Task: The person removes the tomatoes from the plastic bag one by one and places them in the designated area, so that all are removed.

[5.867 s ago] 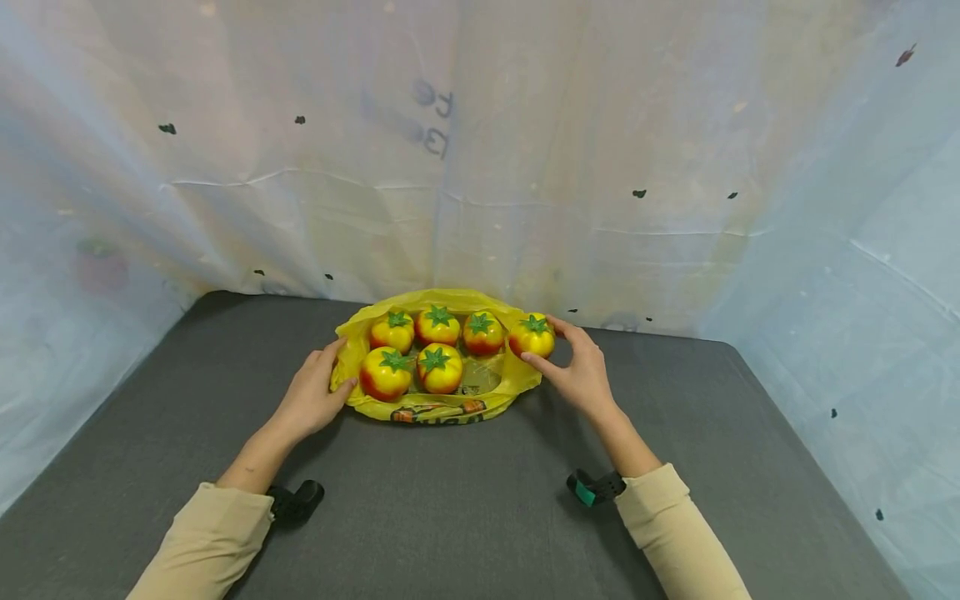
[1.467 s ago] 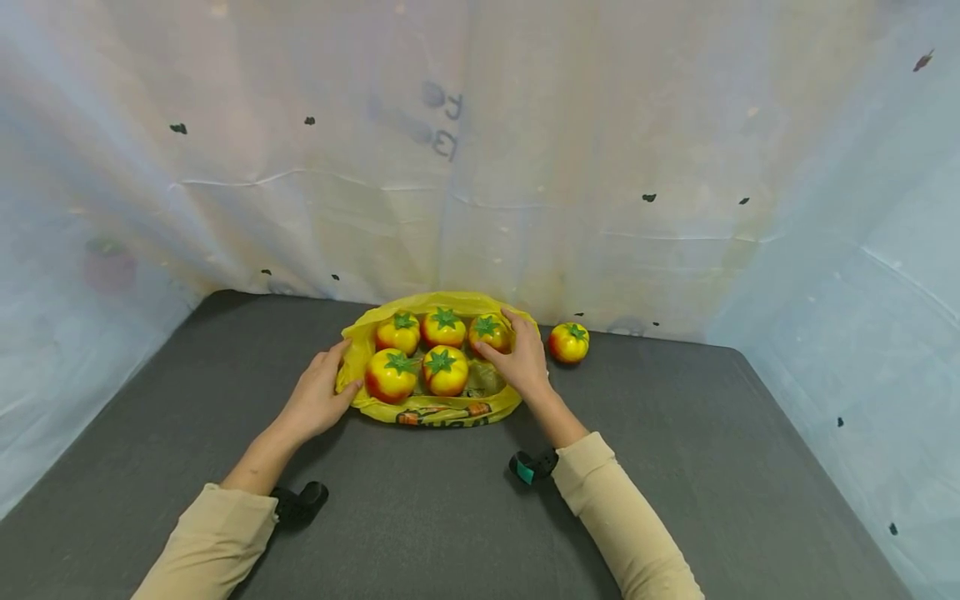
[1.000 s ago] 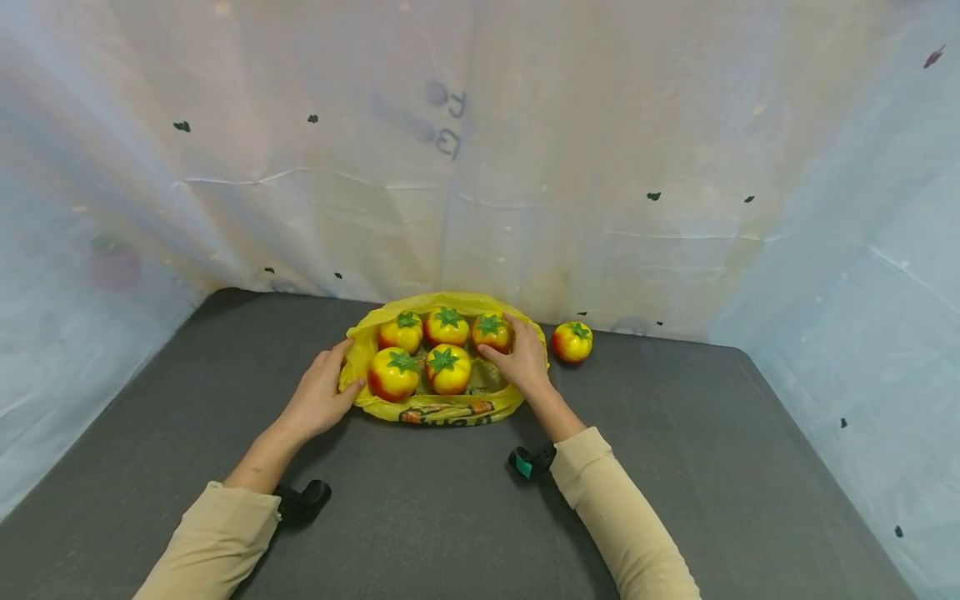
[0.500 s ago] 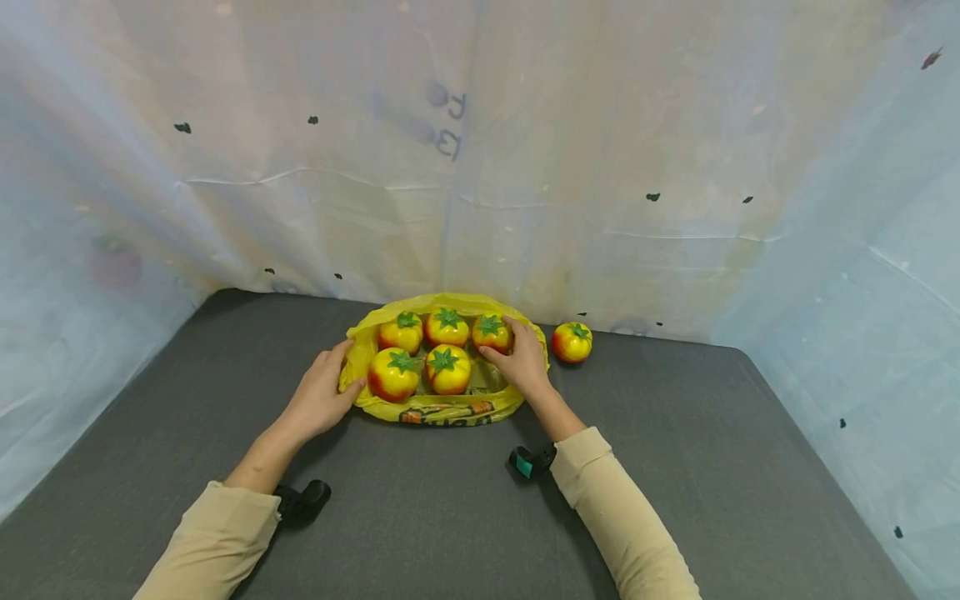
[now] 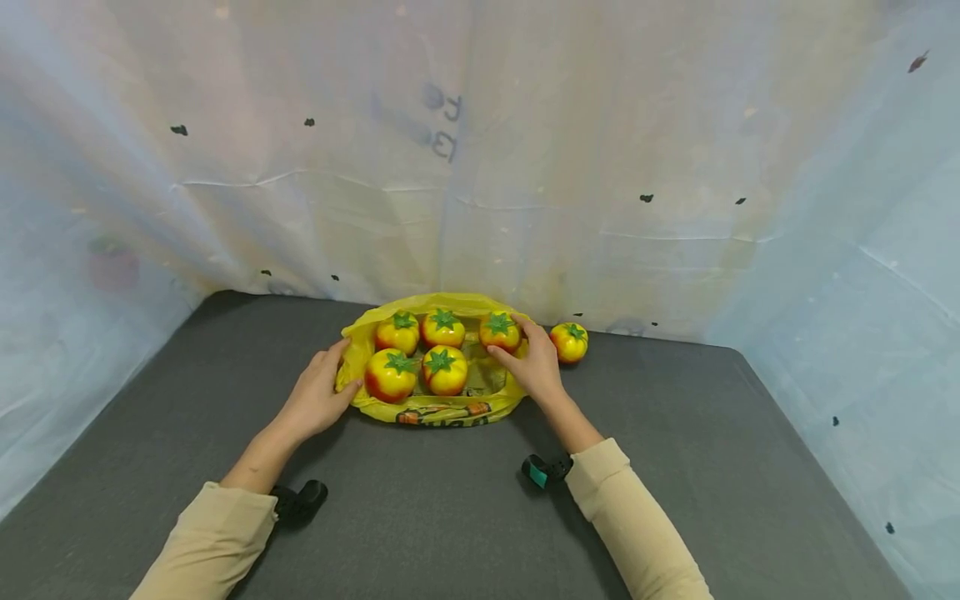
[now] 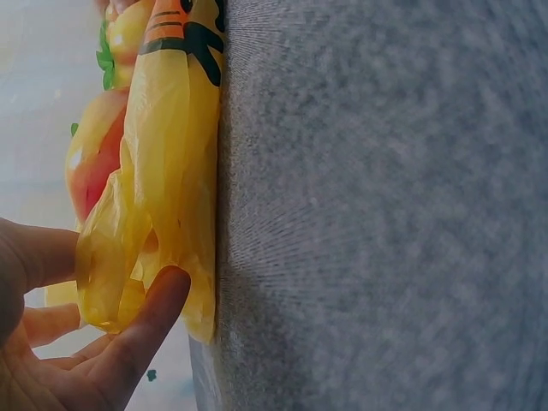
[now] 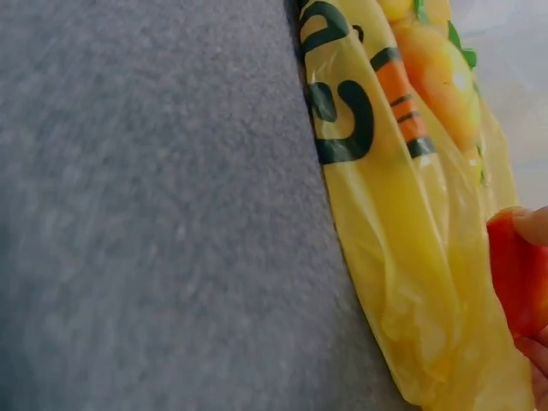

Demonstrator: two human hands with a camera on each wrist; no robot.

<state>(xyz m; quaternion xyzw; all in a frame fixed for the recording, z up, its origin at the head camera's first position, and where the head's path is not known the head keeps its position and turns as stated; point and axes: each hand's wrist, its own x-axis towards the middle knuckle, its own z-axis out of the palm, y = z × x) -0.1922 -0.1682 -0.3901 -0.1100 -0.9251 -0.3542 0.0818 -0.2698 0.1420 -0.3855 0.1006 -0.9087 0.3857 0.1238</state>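
Observation:
A yellow plastic bag (image 5: 362, 407) lies on the dark table with its mouth wide, its edges folded down around several yellow-red tomatoes with green star-shaped tops. At its left end my left hand (image 5: 315, 400) grips the edge; the left wrist view shows thumb and fingers around a fold of the bag (image 6: 171, 163). My right hand (image 5: 536, 367) holds the back right tomato (image 5: 497, 330) from its right side, inside the bag. Red skin of this tomato (image 7: 514, 274) shows between thumb and fingers in the right wrist view. One tomato (image 5: 568, 342) sits outside, right of the bag.
Four more tomatoes, such as the front left tomato (image 5: 389, 375), fill the bag's left and middle. The grey table (image 5: 420, 517) reaches back to a pale plastic sheet (image 5: 525, 150) hung behind and on both sides.
A tomato that my right hand held at the bag's right edge now stands on the table. That hand has since gripped the back right tomato and shifted it slightly right. My left hand stays put.

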